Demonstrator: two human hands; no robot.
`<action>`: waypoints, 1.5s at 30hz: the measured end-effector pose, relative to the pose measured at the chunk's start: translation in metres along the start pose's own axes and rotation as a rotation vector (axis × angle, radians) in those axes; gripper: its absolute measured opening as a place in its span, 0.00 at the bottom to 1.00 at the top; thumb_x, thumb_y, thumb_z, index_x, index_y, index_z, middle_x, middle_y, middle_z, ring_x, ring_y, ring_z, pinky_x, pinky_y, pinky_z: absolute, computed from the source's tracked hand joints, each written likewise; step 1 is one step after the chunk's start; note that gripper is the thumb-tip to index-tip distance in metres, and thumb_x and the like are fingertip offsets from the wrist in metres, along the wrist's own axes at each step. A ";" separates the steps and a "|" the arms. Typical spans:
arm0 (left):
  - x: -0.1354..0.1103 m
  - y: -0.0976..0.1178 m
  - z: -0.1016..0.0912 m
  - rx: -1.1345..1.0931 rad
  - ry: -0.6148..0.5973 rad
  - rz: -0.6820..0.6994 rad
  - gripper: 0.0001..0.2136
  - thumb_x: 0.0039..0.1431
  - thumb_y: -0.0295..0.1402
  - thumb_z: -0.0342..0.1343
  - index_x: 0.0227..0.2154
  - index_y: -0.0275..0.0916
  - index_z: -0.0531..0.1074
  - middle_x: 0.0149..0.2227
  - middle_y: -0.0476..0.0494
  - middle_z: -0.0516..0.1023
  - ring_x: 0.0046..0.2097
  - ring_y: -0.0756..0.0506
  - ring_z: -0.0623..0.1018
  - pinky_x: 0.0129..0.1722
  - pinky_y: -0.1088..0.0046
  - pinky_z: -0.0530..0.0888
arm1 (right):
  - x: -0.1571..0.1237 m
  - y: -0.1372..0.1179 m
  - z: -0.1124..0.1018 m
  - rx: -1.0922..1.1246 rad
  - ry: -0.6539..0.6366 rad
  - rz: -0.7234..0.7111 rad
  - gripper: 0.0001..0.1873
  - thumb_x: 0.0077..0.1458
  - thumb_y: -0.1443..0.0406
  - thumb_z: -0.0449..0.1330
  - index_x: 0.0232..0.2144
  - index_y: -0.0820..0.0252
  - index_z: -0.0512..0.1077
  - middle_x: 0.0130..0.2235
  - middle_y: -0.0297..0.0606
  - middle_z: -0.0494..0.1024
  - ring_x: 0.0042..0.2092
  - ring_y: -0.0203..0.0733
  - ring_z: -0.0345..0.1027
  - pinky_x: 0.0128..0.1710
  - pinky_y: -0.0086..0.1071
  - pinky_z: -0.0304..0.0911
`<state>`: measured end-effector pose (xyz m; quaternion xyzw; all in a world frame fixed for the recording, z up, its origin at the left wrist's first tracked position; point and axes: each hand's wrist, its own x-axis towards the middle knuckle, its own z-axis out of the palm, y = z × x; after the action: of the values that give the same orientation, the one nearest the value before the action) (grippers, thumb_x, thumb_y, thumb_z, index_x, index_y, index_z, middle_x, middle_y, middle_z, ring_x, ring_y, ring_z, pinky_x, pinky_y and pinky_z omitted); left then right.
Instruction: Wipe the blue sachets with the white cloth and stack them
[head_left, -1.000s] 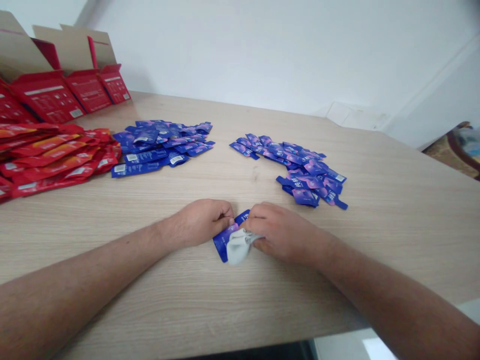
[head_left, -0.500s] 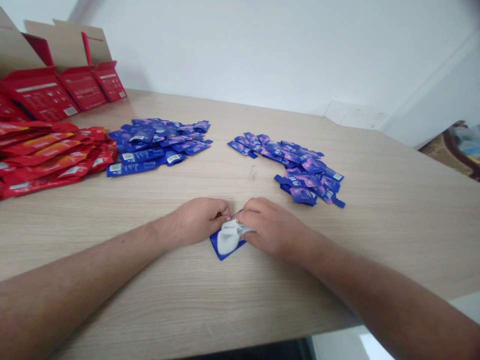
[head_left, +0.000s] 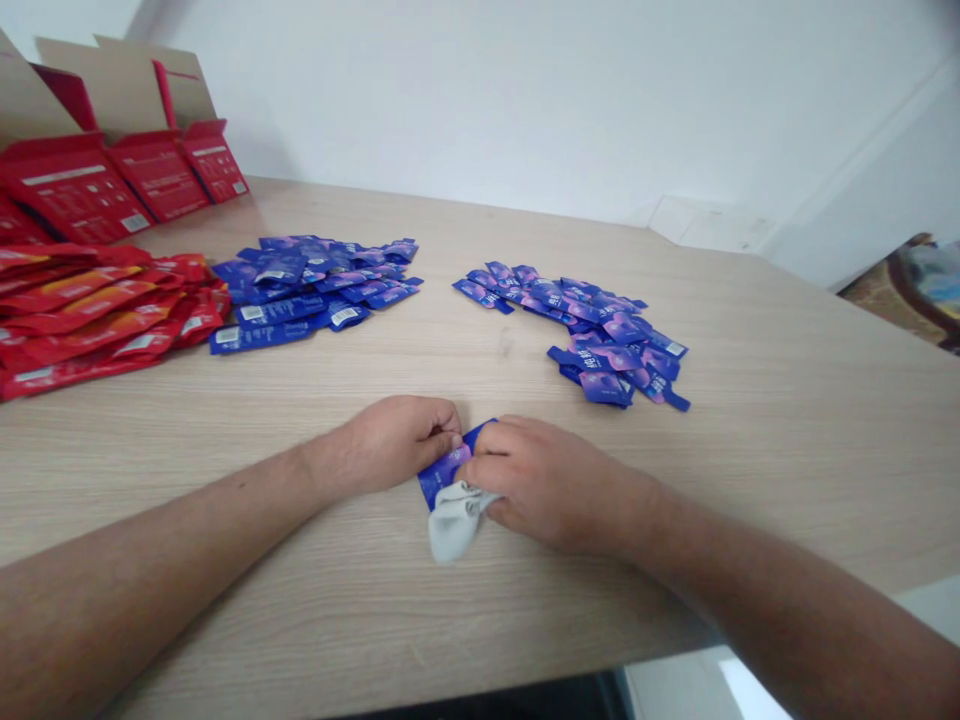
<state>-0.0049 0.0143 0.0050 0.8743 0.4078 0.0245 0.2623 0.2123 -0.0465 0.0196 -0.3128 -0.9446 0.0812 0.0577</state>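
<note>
A small blue sachet lies on the wooden table near its front edge. My left hand pinches the sachet's upper edge and holds it down. My right hand is closed on a crumpled grey-white cloth, which rests against the sachet's lower end. Most of the sachet is hidden under my fingers.
Two heaps of the same blue sachets lie further back, one at centre left, one at centre right. Red packets are piled at the left, with open red cartons behind them. The table's front edge is close to my arms.
My right hand has drawn the cloth down along the sachet towards me, after it sat higher on the sachet half a second ago. My left hand has kept its hold.
</note>
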 end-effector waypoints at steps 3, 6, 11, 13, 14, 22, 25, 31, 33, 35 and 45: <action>0.001 -0.001 0.001 0.014 0.017 -0.004 0.11 0.62 0.38 0.48 0.35 0.43 0.74 0.30 0.51 0.78 0.31 0.49 0.74 0.29 0.74 0.62 | -0.001 0.005 -0.002 0.017 0.026 0.115 0.05 0.59 0.67 0.59 0.39 0.60 0.72 0.40 0.40 0.72 0.43 0.43 0.64 0.46 0.37 0.60; 0.001 -0.002 0.002 0.020 0.031 -0.006 0.10 0.61 0.36 0.48 0.34 0.43 0.74 0.30 0.51 0.78 0.31 0.49 0.74 0.29 0.74 0.62 | 0.002 0.004 0.001 0.007 0.086 0.127 0.07 0.60 0.66 0.59 0.41 0.61 0.73 0.41 0.41 0.71 0.44 0.44 0.64 0.47 0.37 0.60; 0.000 -0.002 0.000 0.005 0.011 0.011 0.10 0.61 0.37 0.48 0.34 0.43 0.74 0.30 0.51 0.78 0.31 0.49 0.74 0.29 0.75 0.63 | 0.000 0.000 0.001 0.008 -0.007 -0.012 0.05 0.59 0.65 0.60 0.39 0.59 0.73 0.41 0.40 0.73 0.44 0.44 0.64 0.47 0.37 0.60; 0.000 -0.001 0.000 0.014 0.018 0.004 0.11 0.62 0.38 0.48 0.34 0.43 0.74 0.30 0.51 0.78 0.31 0.49 0.73 0.29 0.74 0.62 | -0.002 0.005 -0.001 0.014 0.009 0.068 0.06 0.59 0.66 0.59 0.40 0.60 0.72 0.41 0.40 0.72 0.44 0.44 0.65 0.47 0.37 0.61; 0.000 0.000 0.000 0.019 0.022 0.000 0.11 0.62 0.38 0.48 0.34 0.43 0.74 0.30 0.51 0.78 0.31 0.49 0.73 0.29 0.74 0.62 | -0.002 0.007 -0.001 0.015 0.034 0.115 0.06 0.59 0.66 0.59 0.40 0.61 0.72 0.41 0.41 0.72 0.44 0.44 0.64 0.47 0.38 0.61; 0.000 0.000 -0.001 0.020 0.000 0.012 0.10 0.62 0.37 0.48 0.34 0.42 0.74 0.31 0.51 0.78 0.32 0.49 0.74 0.30 0.75 0.63 | 0.000 -0.004 0.002 -0.008 0.018 -0.014 0.05 0.59 0.65 0.60 0.39 0.59 0.73 0.41 0.40 0.72 0.42 0.44 0.64 0.46 0.37 0.60; 0.000 0.001 -0.001 0.039 -0.001 -0.005 0.11 0.62 0.38 0.47 0.34 0.43 0.74 0.30 0.51 0.78 0.31 0.49 0.73 0.29 0.75 0.62 | -0.002 0.003 0.000 0.006 0.042 0.104 0.06 0.59 0.67 0.59 0.39 0.61 0.72 0.40 0.40 0.72 0.43 0.43 0.64 0.47 0.37 0.61; -0.001 0.001 -0.002 0.027 0.004 0.005 0.10 0.61 0.37 0.48 0.34 0.42 0.74 0.31 0.51 0.78 0.32 0.49 0.74 0.29 0.75 0.62 | 0.001 -0.001 0.003 -0.008 0.043 0.015 0.07 0.60 0.65 0.58 0.40 0.60 0.72 0.41 0.41 0.72 0.44 0.44 0.63 0.47 0.38 0.60; -0.001 0.002 -0.002 0.023 -0.007 0.006 0.10 0.62 0.38 0.48 0.34 0.43 0.74 0.31 0.51 0.78 0.32 0.49 0.74 0.29 0.74 0.63 | -0.001 -0.001 0.001 -0.006 0.000 -0.003 0.05 0.59 0.65 0.59 0.39 0.59 0.72 0.41 0.40 0.72 0.43 0.44 0.64 0.46 0.37 0.61; -0.001 0.002 -0.002 0.033 -0.009 -0.002 0.11 0.62 0.38 0.48 0.34 0.43 0.74 0.31 0.50 0.78 0.32 0.49 0.73 0.29 0.74 0.62 | -0.003 0.003 -0.001 -0.001 0.008 0.075 0.05 0.59 0.66 0.59 0.39 0.60 0.72 0.40 0.40 0.72 0.43 0.44 0.64 0.46 0.37 0.61; -0.001 0.000 0.000 0.021 -0.011 0.005 0.11 0.62 0.38 0.48 0.34 0.42 0.74 0.31 0.50 0.78 0.32 0.49 0.73 0.30 0.75 0.62 | -0.003 0.001 -0.004 -0.008 -0.008 0.030 0.05 0.59 0.65 0.59 0.38 0.59 0.72 0.40 0.40 0.72 0.42 0.43 0.64 0.45 0.37 0.61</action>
<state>-0.0057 0.0137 0.0054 0.8781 0.4044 0.0162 0.2551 0.2158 -0.0470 0.0228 -0.3270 -0.9403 0.0798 0.0513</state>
